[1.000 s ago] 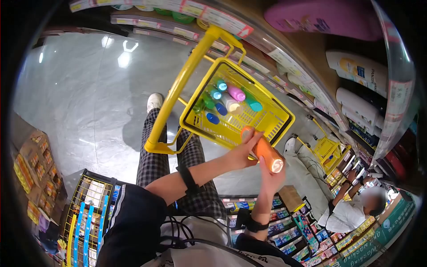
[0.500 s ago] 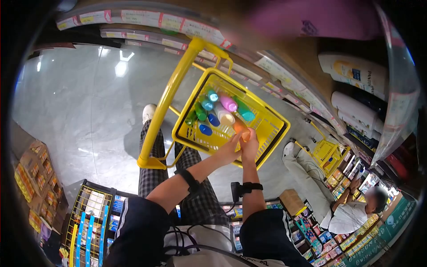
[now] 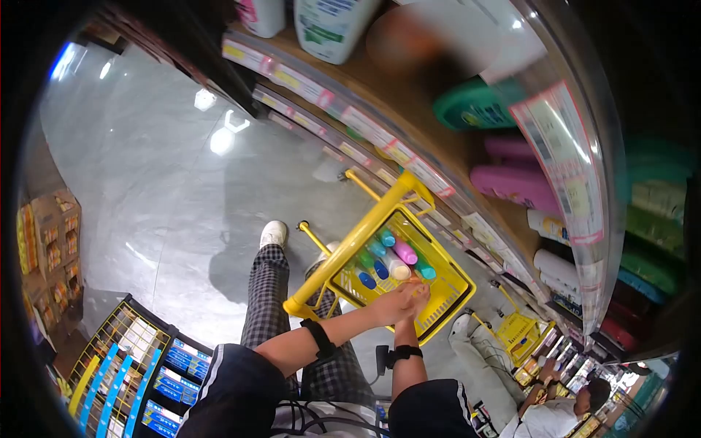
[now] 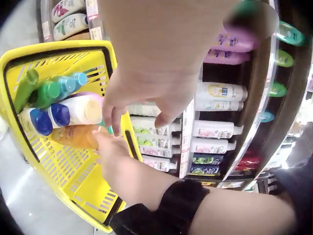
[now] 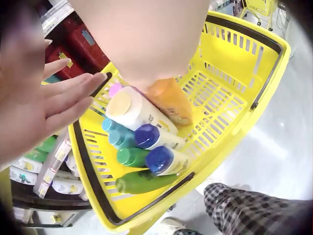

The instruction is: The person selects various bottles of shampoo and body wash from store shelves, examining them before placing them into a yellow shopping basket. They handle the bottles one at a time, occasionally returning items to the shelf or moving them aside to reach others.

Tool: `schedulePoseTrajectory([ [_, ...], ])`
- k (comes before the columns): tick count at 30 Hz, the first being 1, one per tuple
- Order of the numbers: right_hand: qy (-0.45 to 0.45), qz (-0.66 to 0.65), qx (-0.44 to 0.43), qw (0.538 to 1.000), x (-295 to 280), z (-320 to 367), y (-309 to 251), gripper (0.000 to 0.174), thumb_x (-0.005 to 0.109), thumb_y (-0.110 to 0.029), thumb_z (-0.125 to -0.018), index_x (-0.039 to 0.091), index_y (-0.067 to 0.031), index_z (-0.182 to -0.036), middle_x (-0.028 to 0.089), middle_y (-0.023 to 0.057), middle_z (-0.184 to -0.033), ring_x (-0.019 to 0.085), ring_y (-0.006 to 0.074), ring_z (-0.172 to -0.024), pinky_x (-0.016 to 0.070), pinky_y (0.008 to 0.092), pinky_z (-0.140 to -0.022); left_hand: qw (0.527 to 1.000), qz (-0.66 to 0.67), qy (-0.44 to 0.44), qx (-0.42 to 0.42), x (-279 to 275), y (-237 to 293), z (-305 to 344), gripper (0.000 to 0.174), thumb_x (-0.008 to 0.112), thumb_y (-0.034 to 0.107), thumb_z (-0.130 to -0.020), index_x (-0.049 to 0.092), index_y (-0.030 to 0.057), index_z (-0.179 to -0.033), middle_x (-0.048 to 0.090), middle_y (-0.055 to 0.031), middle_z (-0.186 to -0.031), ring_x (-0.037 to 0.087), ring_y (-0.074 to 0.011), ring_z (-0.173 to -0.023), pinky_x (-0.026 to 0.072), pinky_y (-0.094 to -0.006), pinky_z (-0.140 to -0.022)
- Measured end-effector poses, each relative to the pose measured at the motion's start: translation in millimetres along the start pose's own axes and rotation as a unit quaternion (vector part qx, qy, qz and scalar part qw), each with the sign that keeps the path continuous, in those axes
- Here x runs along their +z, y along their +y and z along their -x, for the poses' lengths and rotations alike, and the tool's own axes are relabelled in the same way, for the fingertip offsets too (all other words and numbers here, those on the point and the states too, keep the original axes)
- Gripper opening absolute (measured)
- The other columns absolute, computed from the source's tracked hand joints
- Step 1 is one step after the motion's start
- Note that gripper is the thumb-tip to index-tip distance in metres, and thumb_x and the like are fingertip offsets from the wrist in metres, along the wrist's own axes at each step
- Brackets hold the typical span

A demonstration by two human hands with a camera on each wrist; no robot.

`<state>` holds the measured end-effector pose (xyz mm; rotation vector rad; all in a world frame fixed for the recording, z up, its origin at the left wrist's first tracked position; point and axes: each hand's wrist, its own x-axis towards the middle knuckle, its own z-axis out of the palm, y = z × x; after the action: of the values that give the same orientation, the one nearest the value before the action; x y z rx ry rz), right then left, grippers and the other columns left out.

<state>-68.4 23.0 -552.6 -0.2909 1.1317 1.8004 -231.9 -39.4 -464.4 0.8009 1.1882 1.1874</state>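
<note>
An orange bottle [image 4: 73, 137] [image 5: 175, 102] lies in the yellow basket [image 3: 447, 293] [image 4: 90, 181] [image 5: 230, 115], beside a white bottle with a cream cap [image 4: 88, 110] [image 5: 137, 110]. My right hand [image 3: 418, 298] [image 4: 115, 156] [image 5: 144, 41] grips the orange bottle's cap end from above, its fingertips partly hidden. Over the basket's shelf-side edge, my left hand [image 3: 391, 306] [image 4: 151, 73] [image 5: 49, 98] holds nothing, fingers apart and loosely bent. Green, teal, pink and blue-capped bottles lie grouped in the basket.
Shelves of bottles with a price-tag rail [image 3: 350, 120] [image 4: 186, 139] run along the basket's far side. Another yellow cart [image 3: 522, 336] and a person in white [image 3: 551, 416] are at the right. A wire rack [image 3: 124, 350] stands lower left, with grey floor [image 3: 161, 182] beyond.
The orange bottle has gone from both hands above the basket's edge down into the basket. My left hand has come off it. The basket sits lower in the head view, with more shelf showing.
</note>
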Motion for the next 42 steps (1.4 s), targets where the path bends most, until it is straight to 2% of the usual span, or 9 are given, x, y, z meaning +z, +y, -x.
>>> schedulePoseTrajectory([
  [1, 0.077, 0.297, -0.117, 0.945, 0, 1, 20, 0.029, 0.054, -0.02, -0.083, 0.049, -0.0035, -0.107, 0.053, 0.0108, -0.097, 0.053, 0.0236, -0.089, 0.0446, 0.0364, -0.075, 1.0, 0.014, 0.002, 0.007, -10, 10, 1, 0.041, 0.056, 0.016, -0.082, 0.044, 0.003, -0.119, 0.038, -0.0158, -0.13, 0.036, -0.0297, -0.122, 0.0298, -0.035, -0.101],
  [2, 0.144, 0.603, -0.305, 0.722, 7, 11, 86, 0.029, 0.054, -0.02, -0.084, 0.049, -0.0015, -0.106, 0.053, 0.0111, -0.097, 0.053, 0.023, -0.089, 0.0438, 0.0356, -0.076, 0.999, 0.006, 0.011, 0.036, -17, 15, 0, 0.037, 0.054, 0.017, -0.083, 0.046, 0.0032, -0.117, 0.044, -0.0151, -0.126, 0.041, -0.0285, -0.118, 0.0326, -0.0347, -0.099],
  [4, 0.065, 0.894, -0.408, 0.172, 2, -3, 15, 0.026, 0.053, -0.015, -0.086, 0.048, 0.0032, -0.104, 0.051, 0.0121, -0.1, 0.051, 0.0212, -0.092, 0.0407, 0.0333, -0.082, 0.996, 0.005, 0.04, 0.079, -46, 37, 5, 0.035, 0.053, 0.016, -0.084, 0.048, 0.0035, -0.116, 0.049, -0.0146, -0.12, 0.045, -0.0283, -0.113, 0.0352, -0.0351, -0.096],
  [8, -0.073, 0.881, -0.444, 0.146, 33, -10, 201, 0.021, 0.049, -0.008, -0.088, 0.048, 0.0021, -0.107, 0.052, 0.01, -0.103, 0.05, 0.0199, -0.097, 0.0395, 0.0309, -0.087, 0.988, 0.056, 0.139, 0.025, -123, 100, 17, 0.033, 0.051, -0.001, -0.079, 0.049, 0.004, -0.112, 0.055, -0.0134, -0.105, 0.054, -0.0256, -0.099, 0.0419, -0.035, -0.086],
  [10, -0.171, 0.869, -0.435, 0.166, 46, -30, 284, 0.02, 0.049, -0.006, -0.088, 0.048, 0.0028, -0.106, 0.052, 0.0117, -0.104, 0.05, 0.0213, -0.099, 0.0386, 0.033, -0.089, 0.924, 0.003, 0.336, 0.185, -159, 126, 16, 0.042, 0.051, -0.009, -0.074, 0.045, 0.0027, -0.114, 0.052, -0.0138, -0.11, 0.051, -0.0242, -0.101, 0.0393, -0.0332, -0.088],
  [19, -0.409, 0.844, -0.286, 0.196, 62, -113, 532, 0.036, 0.06, -0.001, -0.08, 0.047, 0.0046, -0.112, 0.054, 0.0134, -0.109, 0.054, 0.0184, -0.097, 0.043, 0.0281, -0.084, 0.742, -0.223, 0.531, 0.341, -317, 238, -30, 0.076, 0.067, 0.006, -0.061, 0.031, 0.0012, -0.127, 0.036, -0.019, -0.126, 0.031, -0.0396, -0.12, 0.0246, -0.0443, -0.101],
  [23, -0.392, 0.823, -0.262, 0.315, 54, -109, 546, 0.042, 0.069, -0.003, -0.074, 0.05, 0.0055, -0.11, 0.054, 0.0126, -0.114, 0.053, 0.0186, -0.101, 0.0374, 0.0318, -0.091, 0.727, -0.277, 0.543, 0.316, -317, 243, -38, 0.082, 0.07, 0.009, -0.055, 0.032, 0.0043, -0.127, 0.036, -0.0181, -0.126, 0.03, -0.0404, -0.119, 0.0232, -0.0451, -0.101],
  [35, -0.296, 0.82, -0.331, 0.362, 59, -63, 494, 0.052, 0.071, 0.009, -0.064, 0.049, 0.007, -0.112, 0.055, 0.0135, -0.11, 0.055, 0.019, -0.095, 0.044, 0.0312, -0.085, 0.725, -0.342, 0.471, 0.367, -294, 208, -28, 0.078, 0.073, 0.005, -0.049, 0.042, 0.0089, -0.121, 0.043, -0.0154, -0.122, 0.036, -0.0382, -0.117, 0.032, -0.0445, -0.096],
  [42, -0.354, 0.808, -0.392, 0.261, 54, -31, 426, 0.055, 0.063, 0.014, -0.062, 0.043, -0.002, -0.111, 0.047, 0.0248, -0.12, 0.046, 0.0337, -0.112, 0.0389, 0.0444, -0.094, 0.75, -0.294, 0.445, 0.391, -265, 185, -44, 0.09, 0.077, 0.007, -0.038, 0.042, 0.0109, -0.121, 0.042, -0.0134, -0.122, 0.037, -0.0372, -0.116, 0.0316, -0.0495, -0.095],
])
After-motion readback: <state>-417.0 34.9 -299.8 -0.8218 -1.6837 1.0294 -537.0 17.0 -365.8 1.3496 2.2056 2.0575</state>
